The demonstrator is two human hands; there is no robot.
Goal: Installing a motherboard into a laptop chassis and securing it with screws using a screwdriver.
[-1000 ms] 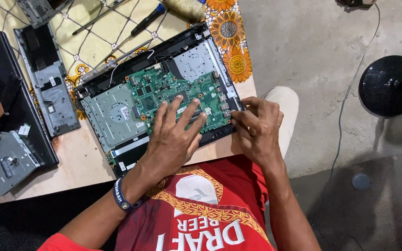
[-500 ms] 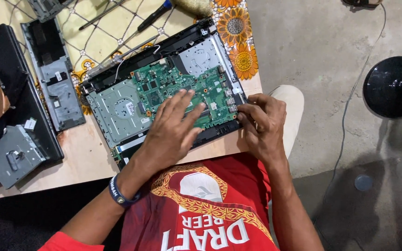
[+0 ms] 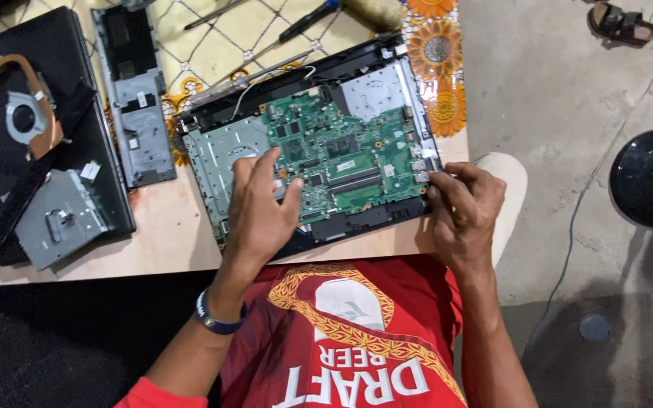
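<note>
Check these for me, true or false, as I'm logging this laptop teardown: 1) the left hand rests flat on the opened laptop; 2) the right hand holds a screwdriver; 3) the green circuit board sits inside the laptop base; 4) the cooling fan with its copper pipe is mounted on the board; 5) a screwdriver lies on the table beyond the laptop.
1) True: the left hand lies palm down on the opened laptop, fingers reaching the green circuit board.
2) False: the right hand holds no tool; its fingertips are at the laptop's right edge.
3) True.
4) False: the cooling fan lies on a black panel to the left, away from the board.
5) True: the screwdriver lies on the patterned cloth.
</note>
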